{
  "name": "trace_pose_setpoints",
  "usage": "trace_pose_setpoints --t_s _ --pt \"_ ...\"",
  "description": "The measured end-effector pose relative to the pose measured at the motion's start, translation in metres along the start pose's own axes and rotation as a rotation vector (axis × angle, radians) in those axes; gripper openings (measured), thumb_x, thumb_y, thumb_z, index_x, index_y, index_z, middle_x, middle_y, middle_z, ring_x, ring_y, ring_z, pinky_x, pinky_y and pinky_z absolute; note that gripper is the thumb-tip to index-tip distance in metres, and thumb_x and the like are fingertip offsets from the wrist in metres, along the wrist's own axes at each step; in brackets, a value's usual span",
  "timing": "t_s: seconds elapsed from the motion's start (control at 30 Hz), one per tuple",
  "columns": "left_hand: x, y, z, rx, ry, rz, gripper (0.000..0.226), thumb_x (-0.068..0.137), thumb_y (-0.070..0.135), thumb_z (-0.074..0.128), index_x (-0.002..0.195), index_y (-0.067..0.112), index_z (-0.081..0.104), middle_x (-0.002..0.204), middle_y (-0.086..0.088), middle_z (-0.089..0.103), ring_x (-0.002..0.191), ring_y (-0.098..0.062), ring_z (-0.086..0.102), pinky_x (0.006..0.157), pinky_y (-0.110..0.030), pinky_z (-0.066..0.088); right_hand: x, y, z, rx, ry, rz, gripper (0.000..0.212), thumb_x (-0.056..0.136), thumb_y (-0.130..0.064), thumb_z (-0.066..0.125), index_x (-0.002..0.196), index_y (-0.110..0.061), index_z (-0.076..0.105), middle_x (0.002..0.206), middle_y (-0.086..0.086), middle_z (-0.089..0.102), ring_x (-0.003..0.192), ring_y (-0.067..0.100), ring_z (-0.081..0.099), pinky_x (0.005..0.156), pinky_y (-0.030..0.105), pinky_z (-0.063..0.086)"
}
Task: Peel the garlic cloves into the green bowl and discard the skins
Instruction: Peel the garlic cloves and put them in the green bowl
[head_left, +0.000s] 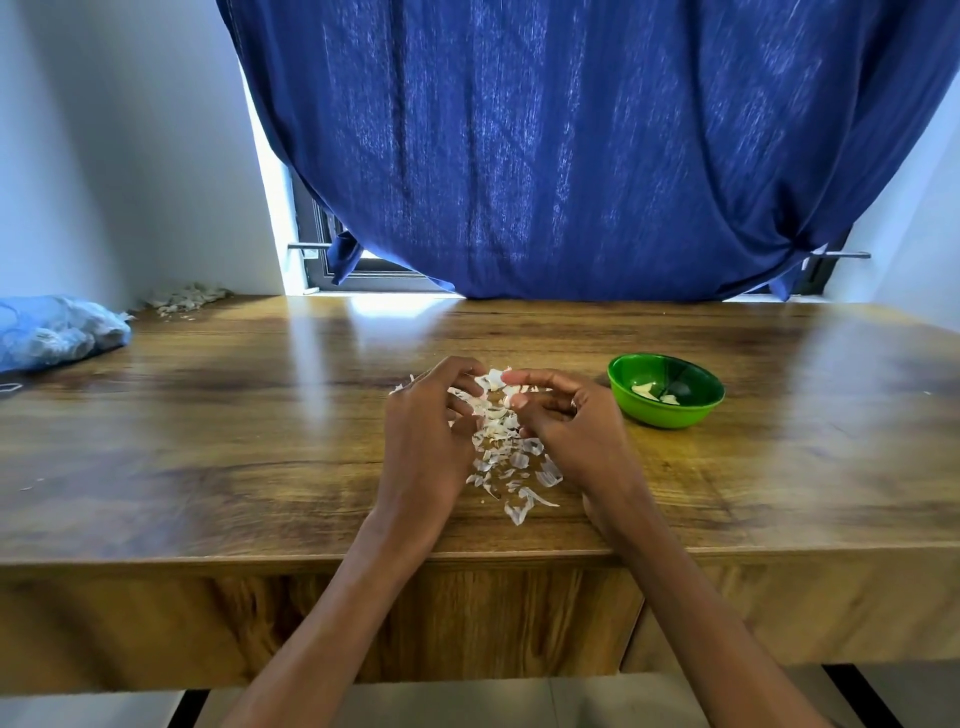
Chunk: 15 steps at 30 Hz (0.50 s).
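Note:
A loose heap of white garlic skins (501, 457) lies on the wooden table (234, 415) near its front edge. My left hand (431, 431) and my right hand (566, 421) sit on either side of the heap, fingers curled inward over its far end. The fingertips touch skins there; whether a clove sits between them is hidden. The green bowl (666, 391) stands just right of my right hand and holds a few peeled cloves (649, 391).
A blue plastic bag (57, 330) lies at the table's far left. Behind it, in the back left corner, sits another small pile of skins (184, 299). A blue curtain (571, 145) hangs over the window behind the table.

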<state>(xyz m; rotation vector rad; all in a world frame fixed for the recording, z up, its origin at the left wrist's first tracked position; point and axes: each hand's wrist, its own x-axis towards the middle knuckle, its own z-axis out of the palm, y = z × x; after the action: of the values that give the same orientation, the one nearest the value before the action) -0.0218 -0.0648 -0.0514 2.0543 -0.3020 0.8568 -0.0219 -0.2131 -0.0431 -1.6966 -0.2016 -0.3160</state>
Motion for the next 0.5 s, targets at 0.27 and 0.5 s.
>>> trace_pose_setpoints --t_s 0.27,0.5 --pt "-0.0017 0.0032 -0.0002 -0.024 -0.031 0.069 0.012 0.089 0.017 0.077 0.1 0.018 0.079 0.088 0.02 0.07 0.078 0.012 0.064 0.073 -0.005 0.046 0.0036 0.004 0.0006 -0.028 0.02 -0.01 0.012 0.089 -0.014 0.076 0.092 -0.026 0.076 0.085 -0.008 0.078 0.076 0.004 0.072 0.067 0.021 0.06" --pt "-0.0007 0.0017 -0.0024 -0.067 0.035 0.06 0.021 0.078 0.006 0.084 0.093 0.021 0.08 0.093 0.011 0.07 0.076 -0.002 0.067 0.07 -0.013 0.052 0.0036 0.0037 -0.001 0.008 -0.009 -0.004 0.007 0.087 -0.017 0.078 0.092 -0.022 0.076 0.085 -0.005 0.078 0.077 0.003 0.072 0.065 0.02 0.056"
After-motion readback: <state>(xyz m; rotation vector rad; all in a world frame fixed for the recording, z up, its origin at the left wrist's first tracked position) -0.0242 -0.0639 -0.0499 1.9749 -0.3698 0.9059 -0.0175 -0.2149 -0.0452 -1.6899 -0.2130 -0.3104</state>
